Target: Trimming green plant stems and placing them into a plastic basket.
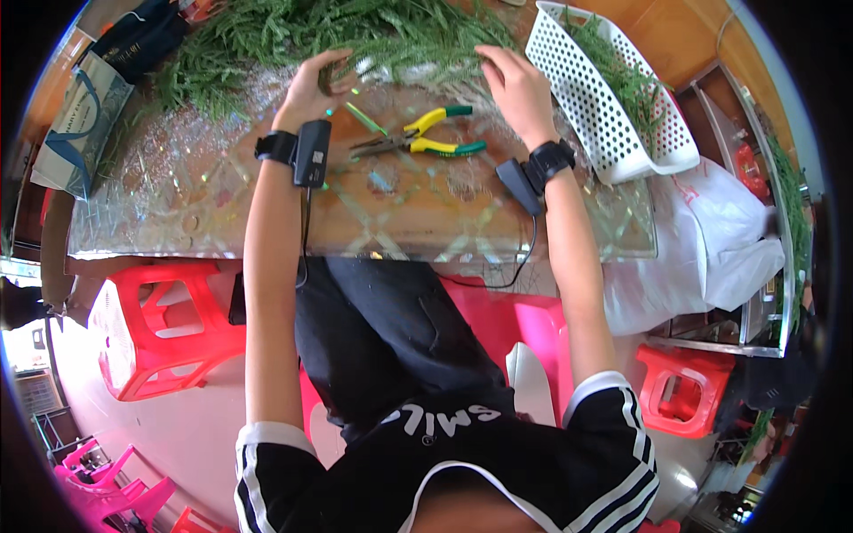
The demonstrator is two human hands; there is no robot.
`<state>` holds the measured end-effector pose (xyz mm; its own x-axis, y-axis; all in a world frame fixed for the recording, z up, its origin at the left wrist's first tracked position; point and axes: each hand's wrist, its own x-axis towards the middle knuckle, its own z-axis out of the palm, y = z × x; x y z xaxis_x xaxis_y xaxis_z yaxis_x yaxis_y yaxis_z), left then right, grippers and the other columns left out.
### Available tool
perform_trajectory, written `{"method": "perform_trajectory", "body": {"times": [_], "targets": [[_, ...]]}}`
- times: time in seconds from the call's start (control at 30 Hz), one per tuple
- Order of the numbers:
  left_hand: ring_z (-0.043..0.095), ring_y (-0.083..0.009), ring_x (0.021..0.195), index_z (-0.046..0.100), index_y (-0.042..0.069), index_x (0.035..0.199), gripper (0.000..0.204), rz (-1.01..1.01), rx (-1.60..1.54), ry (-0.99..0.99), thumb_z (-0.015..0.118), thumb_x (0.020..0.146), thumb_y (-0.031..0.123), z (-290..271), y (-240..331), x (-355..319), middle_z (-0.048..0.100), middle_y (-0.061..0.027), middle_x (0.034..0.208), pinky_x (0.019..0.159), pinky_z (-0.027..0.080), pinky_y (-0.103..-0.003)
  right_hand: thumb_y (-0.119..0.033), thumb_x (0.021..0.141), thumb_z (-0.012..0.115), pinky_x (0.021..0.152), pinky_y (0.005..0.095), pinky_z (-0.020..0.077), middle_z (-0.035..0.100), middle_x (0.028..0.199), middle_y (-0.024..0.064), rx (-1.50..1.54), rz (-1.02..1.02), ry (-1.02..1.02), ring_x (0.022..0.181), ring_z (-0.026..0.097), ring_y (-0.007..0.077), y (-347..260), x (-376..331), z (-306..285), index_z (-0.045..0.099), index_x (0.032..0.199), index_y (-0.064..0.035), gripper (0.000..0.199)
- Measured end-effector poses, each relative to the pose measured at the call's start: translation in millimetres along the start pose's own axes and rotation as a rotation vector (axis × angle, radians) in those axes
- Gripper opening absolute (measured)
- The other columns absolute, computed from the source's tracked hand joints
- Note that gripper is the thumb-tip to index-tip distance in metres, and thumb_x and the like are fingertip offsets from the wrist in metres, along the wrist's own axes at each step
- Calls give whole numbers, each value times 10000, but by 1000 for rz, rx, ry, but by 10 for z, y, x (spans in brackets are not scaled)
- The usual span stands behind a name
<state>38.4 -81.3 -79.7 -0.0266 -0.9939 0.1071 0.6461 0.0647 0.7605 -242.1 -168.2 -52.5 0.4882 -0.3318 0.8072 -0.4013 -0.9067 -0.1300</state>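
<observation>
My left hand [315,87] is closed at the near edge of the greenery, its fingers curled round a feathery green sprig [413,64]. This sprig stretches sideways to my right hand [520,89], whose thumb and fingers close on its other end. A thin bright green stem [364,117] slants down beside my left hand. Between my wrists, on the tabletop, lie pliers [416,140] with yellow and green handles, their jaws pointing left. Behind both hands spreads a heap of similar green sprigs [267,44].
At the right of the glass-topped table [373,213] stands a white perforated basket [591,115] holding more sprigs. White plastic bags [720,231] hang beside it. A paper bag [80,124] stands at the left edge. Red stools [169,329] are on the floor.
</observation>
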Motion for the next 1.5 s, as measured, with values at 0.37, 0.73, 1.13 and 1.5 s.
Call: {"method": "perform_trajectory", "body": {"times": [0.37, 0.73, 1.13, 1.5], "targets": [[410, -120, 582, 559, 19, 878, 164, 307, -9, 423, 536, 828, 174, 254, 40, -24, 473, -35, 712, 546, 357, -241, -122, 792, 592, 454, 227, 354, 599, 685, 57, 145, 157, -156, 509, 495, 128, -166, 63, -64, 626, 894, -67, 121], [533, -159, 813, 410, 14, 1156, 393, 396, 156, 356, 426, 872, 285, 275, 55, -29, 564, -106, 1027, 631, 376, -253, -182, 827, 569, 416, 278, 357, 570, 566, 78, 172, 496, 309, 430, 492, 163, -14, 39, -42, 618, 790, -75, 123], [488, -157, 783, 456, -24, 1118, 386, 352, 63, 329, 414, 881, 277, 287, 69, -53, 519, -72, 921, 633, 379, -251, -233, 845, 520, 425, 389, 412, 555, 540, 126, -446, 504, 44, 503, 558, 314, 62, 55, -106, 587, 762, -120, 155], [470, -138, 739, 499, -4, 1046, 363, 330, 62, 341, 392, 876, 298, 297, 61, -31, 518, -35, 835, 608, 341, -251, -215, 840, 527, 420, 367, 420, 557, 518, 106, -363, 454, 108, 467, 562, 270, 97, 19, -93, 595, 745, -106, 160]]}}
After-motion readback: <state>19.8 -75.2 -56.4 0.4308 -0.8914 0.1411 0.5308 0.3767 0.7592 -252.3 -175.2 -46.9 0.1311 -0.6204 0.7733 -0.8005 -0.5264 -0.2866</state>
